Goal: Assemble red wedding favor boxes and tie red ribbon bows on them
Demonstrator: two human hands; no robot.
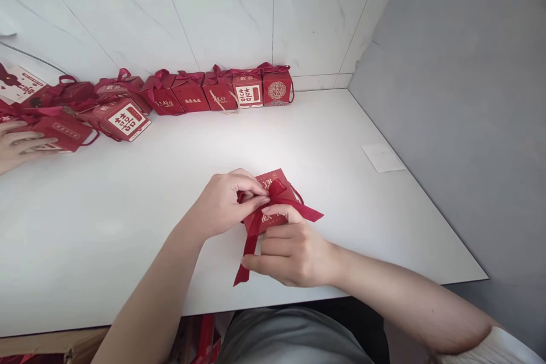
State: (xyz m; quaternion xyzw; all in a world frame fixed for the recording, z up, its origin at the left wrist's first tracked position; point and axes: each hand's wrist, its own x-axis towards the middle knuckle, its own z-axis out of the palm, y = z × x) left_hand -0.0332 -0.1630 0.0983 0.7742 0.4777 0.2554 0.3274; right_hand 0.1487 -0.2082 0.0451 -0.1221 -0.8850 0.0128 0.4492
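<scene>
A red gift box [272,177] with pale printed characters sits near the front of the white table, a red ribbon [309,213] tied over its top in a bow. My left hand [228,199] is at the box's left, thumb and fingertips pinched on the ribbon by the knot. In front of the box is my right hand [294,247], its fingers curled and the index fingertip at the ribbon just below the knot. Its thumb touches the ribbon tail that hangs towards the table's front edge. The other tail points right. My hands hide much of the box's front and left side.
Several red boxes with bows [187,92] stand in a row along the marbled wall. More boxes [123,119] cluster at the left, where another person's hand [21,145] touches one. A white paper [383,158] lies at right. Below the front left edge is a cardboard box [51,344].
</scene>
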